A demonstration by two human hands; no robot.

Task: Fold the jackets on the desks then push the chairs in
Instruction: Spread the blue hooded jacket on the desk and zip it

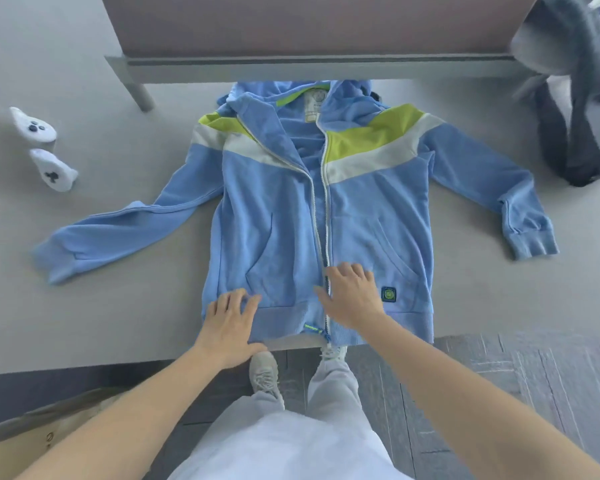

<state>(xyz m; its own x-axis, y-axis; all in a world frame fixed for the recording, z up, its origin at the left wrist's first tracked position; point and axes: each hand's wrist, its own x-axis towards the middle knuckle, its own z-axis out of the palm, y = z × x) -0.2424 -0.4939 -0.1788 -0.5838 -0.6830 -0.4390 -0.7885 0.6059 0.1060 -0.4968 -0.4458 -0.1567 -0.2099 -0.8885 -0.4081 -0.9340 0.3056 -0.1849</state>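
The jacket [274,216] is soft matt cloth with ribbed cuffs; the desk [125,306] looks smooth, matt, perhaps laminate.

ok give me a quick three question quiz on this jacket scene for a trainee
1. True or false: the blue jacket lies on the desk with both sleeves spread out.
2. Where does the right hand press? A the hood; B the jacket's front by the zip, near the hem; C a sleeve cuff.
3. Fill in: the white controllers lie on the person's ____ side.
Key: 1 true; 2 B; 3 left.
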